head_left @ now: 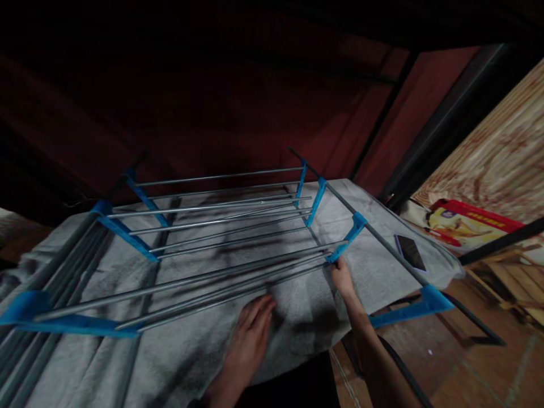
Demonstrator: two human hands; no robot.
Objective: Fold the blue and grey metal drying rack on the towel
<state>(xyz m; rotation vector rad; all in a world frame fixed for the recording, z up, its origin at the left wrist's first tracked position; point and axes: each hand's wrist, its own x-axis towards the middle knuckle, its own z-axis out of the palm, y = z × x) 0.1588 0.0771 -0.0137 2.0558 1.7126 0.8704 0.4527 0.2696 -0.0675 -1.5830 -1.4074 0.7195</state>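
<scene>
My right hand (342, 276) was closed around the lower end of a blue plastic bracket (351, 233), probably to steady it where 3 metal rods (170, 284) came in from the left; whether their tips sat in its sockets, I couldn't tell. My left hand (253, 328) was well apart from it, fingers loosely bent and empty, just below the lowest of those rods, perhaps to be ready to guide 1 of them. The tubular rack (221, 177) lay across a gray blanket (187, 362) in front of me; I took the cloth to be there as padding. A smartphone (410, 252) lay beyond the right side rail (389, 247), likely out of my way.

The bracket's long axis slanted, its broad end up on the rail and its narrow end pointing down and left into my fingers. The rods ran sideways, rising slightly rightward in my view.
</scene>
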